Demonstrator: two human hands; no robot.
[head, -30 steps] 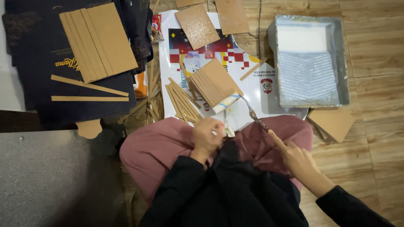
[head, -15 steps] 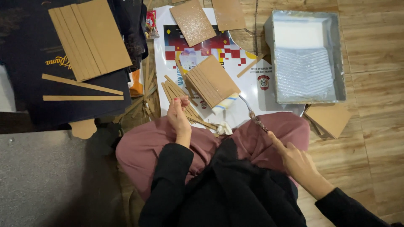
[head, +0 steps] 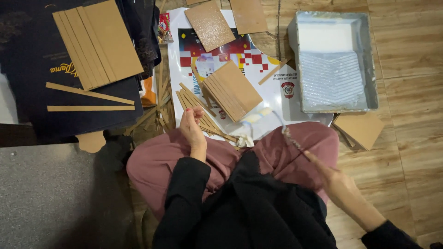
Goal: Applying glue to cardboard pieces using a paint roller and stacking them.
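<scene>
Seated person on wooden floor, small paint roller in right hand, left hand at cardboard strips.

We note the right hand [head: 339, 184] grasping the roller [head: 272, 121] by its handle; its long axis runs from the lap up-left, the pale sleeve lying over the printed poster [head: 184, 69]. The grey paint tray [head: 374, 60] holds what appears to be white glue; blur limits certainty. The left hand [head: 193, 127], loosely curled, touches the strips [head: 198, 113] beside a brown board stack [head: 233, 90]; half a second ago it sat nearer the stack.
</scene>
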